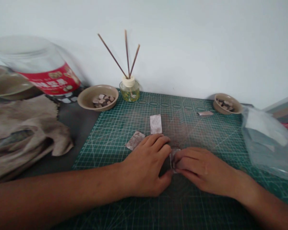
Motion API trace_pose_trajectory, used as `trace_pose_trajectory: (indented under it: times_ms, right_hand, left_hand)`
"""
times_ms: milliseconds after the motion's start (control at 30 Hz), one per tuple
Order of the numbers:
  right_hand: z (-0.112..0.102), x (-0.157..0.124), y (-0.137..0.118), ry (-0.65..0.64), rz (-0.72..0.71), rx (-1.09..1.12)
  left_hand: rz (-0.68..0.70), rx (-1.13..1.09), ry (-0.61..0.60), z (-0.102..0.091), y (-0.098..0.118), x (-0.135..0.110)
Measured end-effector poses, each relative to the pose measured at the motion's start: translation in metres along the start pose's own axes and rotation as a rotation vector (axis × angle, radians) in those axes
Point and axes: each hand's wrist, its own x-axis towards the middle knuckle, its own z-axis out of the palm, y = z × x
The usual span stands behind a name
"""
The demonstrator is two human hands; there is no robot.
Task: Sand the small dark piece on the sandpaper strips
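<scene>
Both my hands rest on a green cutting mat (201,134), meeting over a small grey rectangular piece (173,158). My left hand (147,166) is curled, its thumb and fingertips pinching the piece's left side. My right hand (201,171) has its fingers pressed together on the piece's right side. Most of the piece is hidden under the fingers. Two more grey rectangular pieces lie just beyond my left hand: one upright (156,124) and one tilted (135,140). A fourth small piece (205,113) lies far right, near a bowl.
A tan bowl (97,97) of small brown and grey chunks sits at the mat's far left corner; a smaller one (227,103) stands far right. A reed diffuser (129,88) stands by the wall. A crumpled cloth (26,134), a clear jar (38,68) and a plastic bag (268,140) flank the mat.
</scene>
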Motion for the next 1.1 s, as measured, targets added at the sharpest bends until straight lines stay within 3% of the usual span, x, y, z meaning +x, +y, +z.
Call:
trace_pose_trajectory:
  times_ms: [133, 300, 467, 633, 800, 967, 1100]
  right_hand:
    - [-0.0033, 0.0021, 0.0023, 0.027, 0.014, -0.081]
    - [-0.0050, -0.0008, 0.0013, -0.058, 0.017, 0.029]
    - [-0.0047, 0.0040, 0.0018, 0.013, 0.050, -0.100]
    - [-0.0054, 0.0012, -0.0015, -0.085, 0.020, 0.007]
    - [-0.0040, 0.0047, -0.0004, 0.011, 0.063, -0.119]
    - [-0.0073, 0.0036, -0.0024, -0.108, 0.053, -0.007]
    - [-0.0056, 0.0063, -0.0035, -0.015, 0.063, -0.118]
  left_hand:
    - [-0.009, -0.001, 0.004, -0.0001, 0.0004, -0.0002]
    - [-0.002, -0.001, -0.010, -0.0004, 0.0007, -0.0005]
    - [-0.003, 0.007, 0.001, -0.0005, 0.0007, 0.0000]
    - [0.009, 0.009, 0.000, -0.0002, 0.0009, -0.0004]
    - [0.004, 0.008, 0.020, 0.0004, 0.0003, -0.0009]
    - [0.009, 0.015, 0.011, 0.0003, 0.0004, -0.0007]
    - [0.014, 0.008, 0.020, 0.0011, -0.0001, -0.0008]
